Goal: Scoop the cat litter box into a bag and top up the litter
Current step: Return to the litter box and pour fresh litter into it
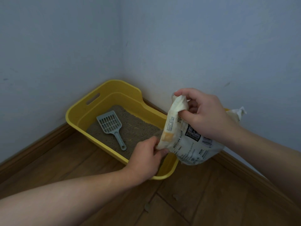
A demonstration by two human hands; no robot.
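A yellow litter box [76, 116] stands in the room's corner, with grey-brown litter [138, 128] spread over its floor. A pale blue slotted scoop [112, 126] lies flat on the litter, handle toward me. Above the box's right end I hold a white printed litter bag [192, 144], tilted. My right hand [210, 116] grips its crumpled top. My left hand [146, 159] pinches its lower corner over the box's near rim. Whether the bag's mouth is open I cannot tell.
Pale blue walls [65, 46] meet behind the box, edged by a brown skirting board [32, 149]. Wooden floorboards [195, 201] lie in front. Something white and crumpled [237, 114] shows behind my right wrist against the right wall.
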